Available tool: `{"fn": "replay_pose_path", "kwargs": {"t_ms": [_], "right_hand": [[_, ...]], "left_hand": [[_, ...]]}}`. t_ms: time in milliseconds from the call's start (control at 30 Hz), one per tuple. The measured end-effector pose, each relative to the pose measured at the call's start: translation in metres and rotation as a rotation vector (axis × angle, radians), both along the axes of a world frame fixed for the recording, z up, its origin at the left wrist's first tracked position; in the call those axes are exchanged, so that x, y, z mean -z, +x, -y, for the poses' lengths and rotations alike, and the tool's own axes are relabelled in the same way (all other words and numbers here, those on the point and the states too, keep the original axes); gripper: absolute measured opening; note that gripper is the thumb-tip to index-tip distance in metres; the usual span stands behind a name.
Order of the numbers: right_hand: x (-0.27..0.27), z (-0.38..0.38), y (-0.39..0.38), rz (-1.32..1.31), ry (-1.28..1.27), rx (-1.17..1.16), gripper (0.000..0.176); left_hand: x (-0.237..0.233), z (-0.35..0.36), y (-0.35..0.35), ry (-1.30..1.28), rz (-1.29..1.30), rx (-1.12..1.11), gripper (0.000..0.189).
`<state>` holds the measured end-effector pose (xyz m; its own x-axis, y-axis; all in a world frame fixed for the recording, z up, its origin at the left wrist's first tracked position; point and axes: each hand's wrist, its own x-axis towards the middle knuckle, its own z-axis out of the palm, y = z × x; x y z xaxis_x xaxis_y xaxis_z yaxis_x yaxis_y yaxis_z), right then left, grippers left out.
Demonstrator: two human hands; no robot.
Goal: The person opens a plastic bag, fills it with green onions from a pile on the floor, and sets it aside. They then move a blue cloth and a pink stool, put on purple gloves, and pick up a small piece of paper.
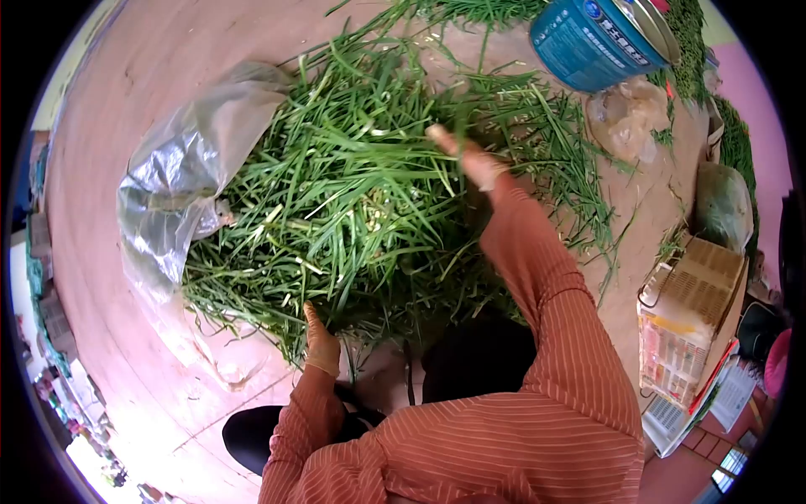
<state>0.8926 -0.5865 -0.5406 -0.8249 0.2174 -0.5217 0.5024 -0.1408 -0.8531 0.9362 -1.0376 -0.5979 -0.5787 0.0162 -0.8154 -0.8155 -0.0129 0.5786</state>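
Striped shirt (504,445), leaf heap (361,176), roomy floor (109,151) beyond edge.

Leaf heap (353,176), centre: bright green, flecked whitish, darker toward 6 o'clock. Person's shirt (512,445), 5 o'clock: rust-orange, fine pale stripes. Trousers (478,357): black. Bag (185,160), 10 o'clock: translucent, silvery sheen. Bucket (579,50), between 1 and 2: teal-blue, white lettering. Floor (101,218): dusty pink.
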Motion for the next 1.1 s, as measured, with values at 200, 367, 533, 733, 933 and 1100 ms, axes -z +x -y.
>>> {"fn": "replay_pose_path", "kwargs": {"t_ms": [200, 367, 533, 733, 933, 1100], "right_hand": [[-0.033, 0.077, -0.006, 0.106, 0.036, -0.362, 0.086], [-0.029, 0.119, 0.03, 0.037, -0.128, -0.477, 0.052], [-0.129, 0.112, 0.057, 0.276, -0.092, -0.523, 0.037], [-0.07, 0.094, 0.104, 0.086, -0.055, -0.391, 0.024], [-0.121, 0.099, 0.088, -0.146, -0.318, -0.206, 0.03], [-0.144, 0.127, 0.063, -0.03, -0.537, -0.116, 0.044]], "left_hand": [[-0.033, -0.067, -0.027, 0.736, 0.263, -0.307, 0.071], [-0.108, -0.124, -0.025, 0.831, 0.266, -0.157, 0.061], [-0.175, -0.125, -0.017, 0.534, 0.197, 0.126, 0.039], [-0.188, -0.164, -0.006, -0.026, -0.095, 0.619, 0.033], [-0.163, -0.168, -0.037, -0.419, -1.085, 1.71, 0.027], [-0.163, -0.18, -0.028, -0.401, -1.016, 1.865, 0.032]]}}
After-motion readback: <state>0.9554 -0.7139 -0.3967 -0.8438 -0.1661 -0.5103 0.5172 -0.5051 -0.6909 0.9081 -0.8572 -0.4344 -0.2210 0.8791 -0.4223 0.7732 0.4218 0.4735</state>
